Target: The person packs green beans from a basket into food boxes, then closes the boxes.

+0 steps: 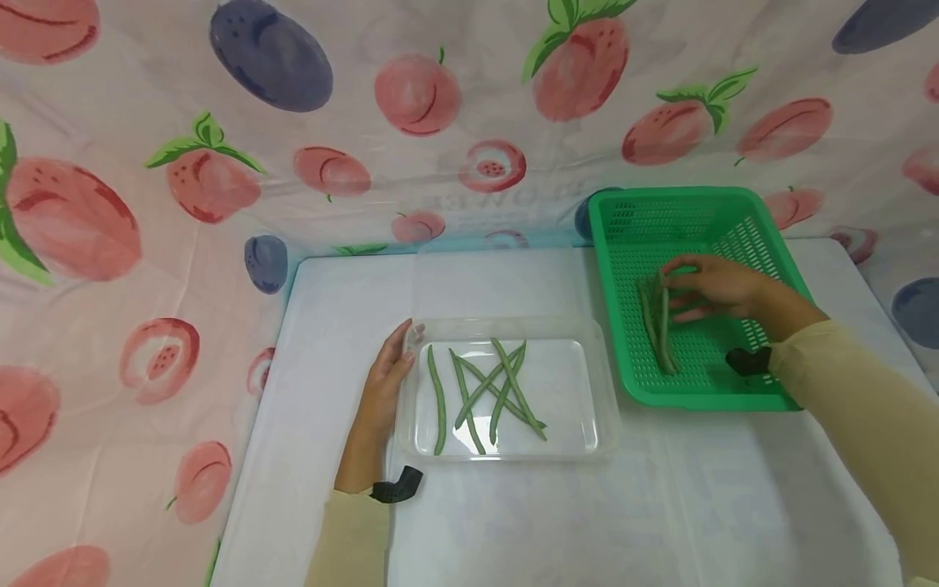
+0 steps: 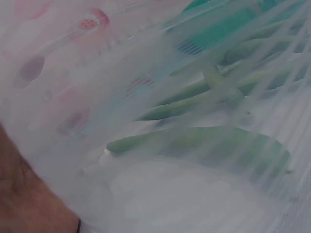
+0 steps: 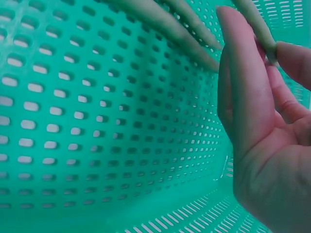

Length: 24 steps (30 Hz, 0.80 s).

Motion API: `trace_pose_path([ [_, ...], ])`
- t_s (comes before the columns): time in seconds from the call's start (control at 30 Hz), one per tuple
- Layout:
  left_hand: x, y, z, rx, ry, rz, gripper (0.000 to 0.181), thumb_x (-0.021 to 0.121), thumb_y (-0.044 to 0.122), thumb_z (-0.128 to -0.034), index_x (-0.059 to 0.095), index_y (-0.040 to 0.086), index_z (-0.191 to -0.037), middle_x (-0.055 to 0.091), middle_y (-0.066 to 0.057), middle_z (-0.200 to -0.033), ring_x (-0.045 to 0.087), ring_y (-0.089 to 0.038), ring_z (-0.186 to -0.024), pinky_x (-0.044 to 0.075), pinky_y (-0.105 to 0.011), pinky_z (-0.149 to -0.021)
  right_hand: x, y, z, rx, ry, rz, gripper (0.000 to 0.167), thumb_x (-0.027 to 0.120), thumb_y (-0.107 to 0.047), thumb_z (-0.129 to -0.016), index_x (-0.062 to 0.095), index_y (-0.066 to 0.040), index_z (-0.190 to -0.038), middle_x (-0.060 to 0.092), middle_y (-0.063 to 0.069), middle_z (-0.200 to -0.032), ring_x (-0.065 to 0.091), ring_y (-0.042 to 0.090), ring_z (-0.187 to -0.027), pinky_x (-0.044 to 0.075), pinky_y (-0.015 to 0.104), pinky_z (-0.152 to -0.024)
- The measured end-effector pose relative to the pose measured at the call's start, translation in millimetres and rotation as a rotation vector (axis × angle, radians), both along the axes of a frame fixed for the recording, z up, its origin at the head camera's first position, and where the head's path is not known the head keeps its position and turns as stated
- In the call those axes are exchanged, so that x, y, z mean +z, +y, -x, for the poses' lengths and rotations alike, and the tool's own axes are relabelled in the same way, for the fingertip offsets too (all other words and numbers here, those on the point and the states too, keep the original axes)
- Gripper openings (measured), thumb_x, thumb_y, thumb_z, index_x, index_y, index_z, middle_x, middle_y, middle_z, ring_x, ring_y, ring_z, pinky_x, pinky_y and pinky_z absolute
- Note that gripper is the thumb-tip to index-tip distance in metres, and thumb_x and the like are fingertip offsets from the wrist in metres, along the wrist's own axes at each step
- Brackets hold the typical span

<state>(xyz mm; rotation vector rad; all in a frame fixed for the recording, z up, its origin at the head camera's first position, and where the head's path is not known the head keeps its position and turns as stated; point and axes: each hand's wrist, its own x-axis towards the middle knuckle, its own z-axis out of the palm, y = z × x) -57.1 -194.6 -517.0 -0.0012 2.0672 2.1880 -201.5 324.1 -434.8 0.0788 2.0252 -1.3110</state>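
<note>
My right hand (image 1: 707, 285) reaches into the green basket (image 1: 631, 383). Its thumb and fingers pinch one end of a green bean (image 3: 257, 24), which slants up out of the right wrist view. More green beans (image 1: 649, 318) lie beside it on the basket floor. On the left, my left hand (image 1: 385, 375) grips the side wall of a clear plastic container (image 1: 506, 326) near its far corner. Several green beans (image 1: 440, 399) lie inside, most of them crossing, one apart at the left. The left wrist view looks through the cloudy container wall at these beans (image 2: 194, 143).
Under the container and basket is a table with a white cover (image 1: 513, 522). A fruit-printed curtain (image 1: 315, 220) hangs behind and to the left. The basket stands close to the right of the container, near the table's back edge.
</note>
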Motion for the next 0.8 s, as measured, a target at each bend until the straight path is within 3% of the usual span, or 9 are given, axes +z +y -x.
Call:
trace_pose_path([
  [0.27, 0.6, 0.7, 0.4, 0.005, 0.005, 0.006, 0.054, 0.047, 0.029, -0.1075, 0.034, 0.027, -0.159, 0.036, 0.009, -0.165, 0.034, -0.026, -0.152, 0.037, -0.061, -0.115, 11.3, -3.0, -5.8, 0.012, 0.009, 0.055, 0.051, 0.049, -0.033, -0.109, 0.028, -0.006, -0.147, 0.024, 0.024, -0.156, 0.063, 0.026, -0.114, 0.058, 0.053, -0.095],
  [0.53, -0.4, 0.4, 1.2, 0.005, 0.009, 0.01, 0.053, 0.047, 0.028, -0.1077, 0.034, 0.026, -0.159, 0.035, 0.01, -0.164, 0.034, -0.026, -0.152, 0.037, -0.062, -0.114, 23.5, -11.9, -13.6, 0.014, 0.038, 0.07, 0.054, 0.051, -0.039, -0.107, 0.028, -0.009, -0.146, 0.034, 0.019, -0.147, 0.062, 0.028, -0.113, 0.059, 0.053, -0.093],
  [0.8, -0.7, 0.2, 0.8, 0.007, 0.008, 0.018, 0.053, 0.046, 0.026, -0.108, 0.034, 0.026, -0.159, 0.035, 0.009, -0.165, 0.033, -0.026, -0.153, 0.034, -0.062, -0.116, 38.4, -27.3, -25.8, 0.037, 0.069, 0.081, 0.056, 0.051, -0.037, -0.108, 0.028, -0.009, -0.149, 0.028, 0.02, -0.153, 0.058, 0.026, -0.108, 0.059, 0.054, -0.09],
])
